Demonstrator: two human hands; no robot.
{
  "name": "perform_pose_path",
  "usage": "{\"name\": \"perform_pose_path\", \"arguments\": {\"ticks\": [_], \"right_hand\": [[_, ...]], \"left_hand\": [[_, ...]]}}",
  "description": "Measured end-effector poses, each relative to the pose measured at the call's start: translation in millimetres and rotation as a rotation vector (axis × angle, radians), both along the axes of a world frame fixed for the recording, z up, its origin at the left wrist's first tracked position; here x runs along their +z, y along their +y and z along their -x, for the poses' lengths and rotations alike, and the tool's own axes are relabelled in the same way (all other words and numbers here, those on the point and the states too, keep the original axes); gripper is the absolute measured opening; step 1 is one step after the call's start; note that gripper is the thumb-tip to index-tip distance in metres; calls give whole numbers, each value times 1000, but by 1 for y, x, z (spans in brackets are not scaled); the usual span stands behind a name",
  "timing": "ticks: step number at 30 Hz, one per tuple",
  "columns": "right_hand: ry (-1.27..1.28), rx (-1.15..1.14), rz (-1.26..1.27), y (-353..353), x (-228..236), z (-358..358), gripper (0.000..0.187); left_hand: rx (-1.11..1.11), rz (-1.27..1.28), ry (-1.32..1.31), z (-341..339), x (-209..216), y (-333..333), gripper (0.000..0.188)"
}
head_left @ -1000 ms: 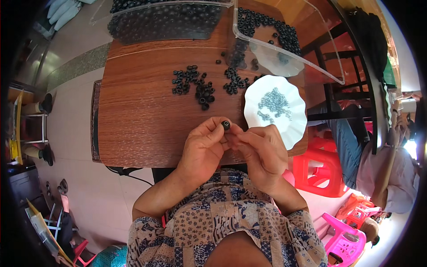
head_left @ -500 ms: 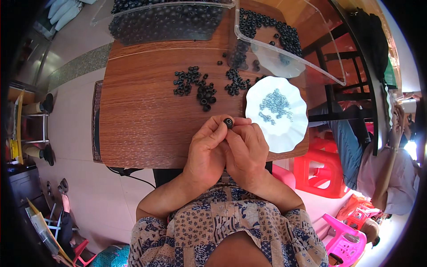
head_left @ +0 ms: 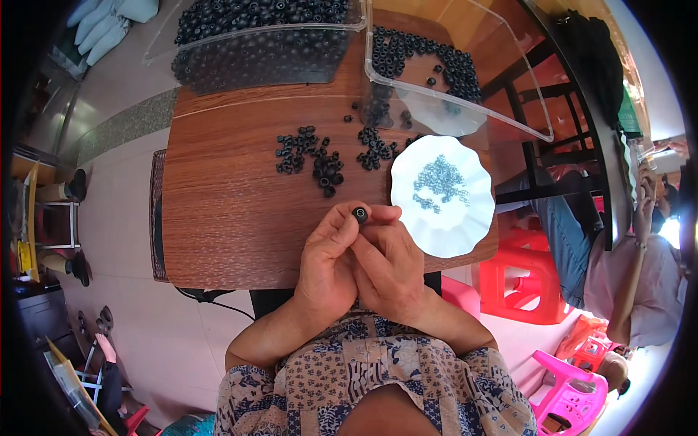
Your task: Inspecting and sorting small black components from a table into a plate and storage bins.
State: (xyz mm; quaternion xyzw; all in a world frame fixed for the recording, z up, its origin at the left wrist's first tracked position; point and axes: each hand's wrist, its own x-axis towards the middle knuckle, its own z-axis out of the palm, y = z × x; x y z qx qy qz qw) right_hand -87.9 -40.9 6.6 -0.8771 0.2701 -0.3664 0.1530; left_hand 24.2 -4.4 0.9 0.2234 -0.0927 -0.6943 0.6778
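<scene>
Over the table's near edge, my left hand (head_left: 325,258) pinches a small black round part (head_left: 360,215) between thumb and forefinger. Its hollow end faces up, and a thin pale ring shows inside. My right hand (head_left: 392,265) is closed against the left, fingertips bunched just beside the part; whatever they pinch is hidden. Right of the hands stands a white scalloped plate (head_left: 443,243) bearing a heap of tiny clear rings (head_left: 440,178). Beyond my hands, similar black parts lie in loose groups: one at left (head_left: 294,149), one nearer (head_left: 329,171) and one by the plate (head_left: 374,149).
A clear bin (head_left: 254,62) full of black parts stands at the far left of the wooden table (head_left: 225,211). Another clear bin (head_left: 465,109) with fewer parts is at the far right. Red stools (head_left: 527,280) and a seated person (head_left: 632,283) are to the right.
The whole view has shifted slightly, so the table and plate appear lower and further left. Both hands keep nearly the same grip around the black part.
</scene>
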Motion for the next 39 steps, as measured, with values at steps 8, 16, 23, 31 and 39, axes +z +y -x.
{"name": "perform_pose_path", "arguments": {"ticks": [8,16,23,31,39], "right_hand": [[8,51,-39,-3,0,-1,30],[-98,-3,-357,-1,15,12,24],[-282,-3,-566,-20,26,25,24],[-273,7,-553,-23,25,24,25],[-131,3,-371,-26,31,23,26]], "left_hand": [[15,-14,-7,1,-4,1,21],[45,54,-89,-3,-6,0,20],[95,-8,-285,-2,-14,6,18],[65,-23,-342,0,-10,7,18],[66,-29,-359,2,-12,9,19]]}}
